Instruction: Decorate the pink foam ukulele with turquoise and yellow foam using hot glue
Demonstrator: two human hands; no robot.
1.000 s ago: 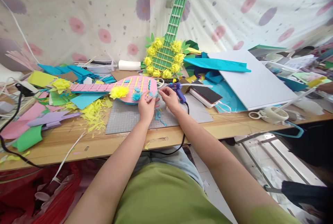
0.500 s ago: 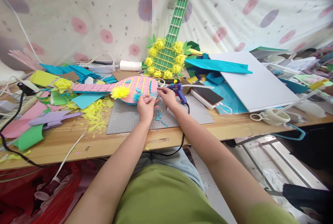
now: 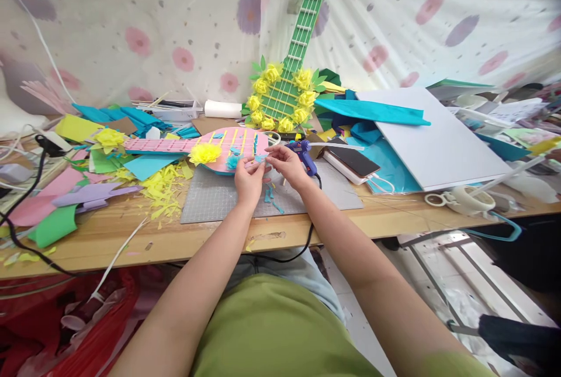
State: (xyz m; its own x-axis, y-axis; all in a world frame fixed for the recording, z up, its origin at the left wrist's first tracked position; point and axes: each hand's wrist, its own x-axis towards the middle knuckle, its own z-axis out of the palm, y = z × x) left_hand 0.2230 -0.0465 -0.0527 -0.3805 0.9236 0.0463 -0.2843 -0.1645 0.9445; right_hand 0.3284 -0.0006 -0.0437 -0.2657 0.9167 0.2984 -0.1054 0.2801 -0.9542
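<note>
Hardly anything has shifted: the left hand [image 3: 249, 181] and right hand [image 3: 289, 165] still keep fingers pinched together, apparently on a small blue piece [image 3: 260, 158], at the pink guitar's [image 3: 227, 139] right end; the fiddling continues.

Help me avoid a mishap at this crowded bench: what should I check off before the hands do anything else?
1. Pink guitar lying flat, strings up: ok.
2. Left hand and right hand together at the guitar's near edge: ok.
3. Grip on the small light-blue piece: cannot tell; fingers partly hide it.
4. Glue gun well away from the right hand: not ok; it lies close behind that hand. Whether it is hot doesn't show.
5. Cutting mat free of offcuts: not ok; blue scraps lie near the hands.
6. Black cord kept on the bench: not ok; it hangs over the front edge.
</note>
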